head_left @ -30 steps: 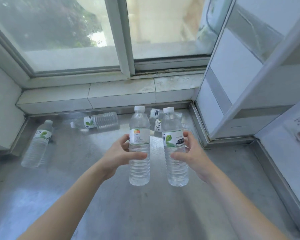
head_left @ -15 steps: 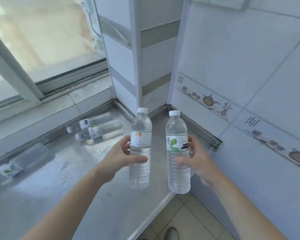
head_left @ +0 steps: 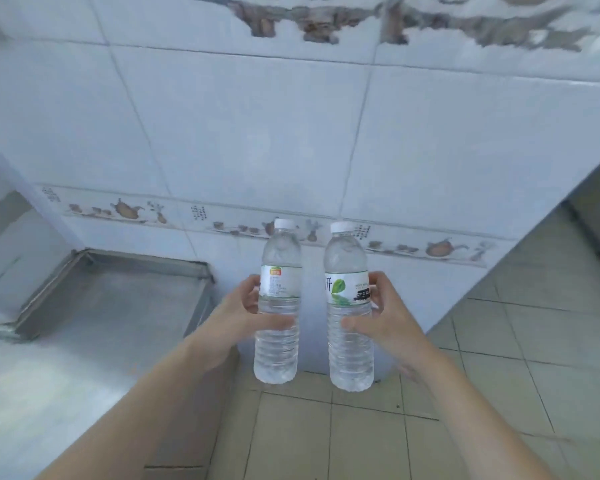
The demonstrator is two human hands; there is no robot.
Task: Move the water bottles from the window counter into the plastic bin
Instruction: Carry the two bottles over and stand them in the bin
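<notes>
I hold two clear water bottles upright in front of me, side by side and a little apart. My left hand (head_left: 238,315) grips the bottle with the orange-marked label (head_left: 278,268) around its middle. My right hand (head_left: 383,320) grips the bottle with the green leaf label (head_left: 345,268) the same way. Both have white caps and hang over the floor, just past the steel counter's (head_left: 84,327) right end. The plastic bin and the other bottles are out of view.
A white tiled wall (head_left: 257,140) with a teapot border strip stands straight ahead. Beige floor tiles (head_left: 499,358) spread below and to the right. The wall's corner ends at the right, with a darker opening beyond.
The view has swung right, away from the window. The bottles lying on the counter have left the frame. Both held bottles have stayed upright and now hang over the floor.
</notes>
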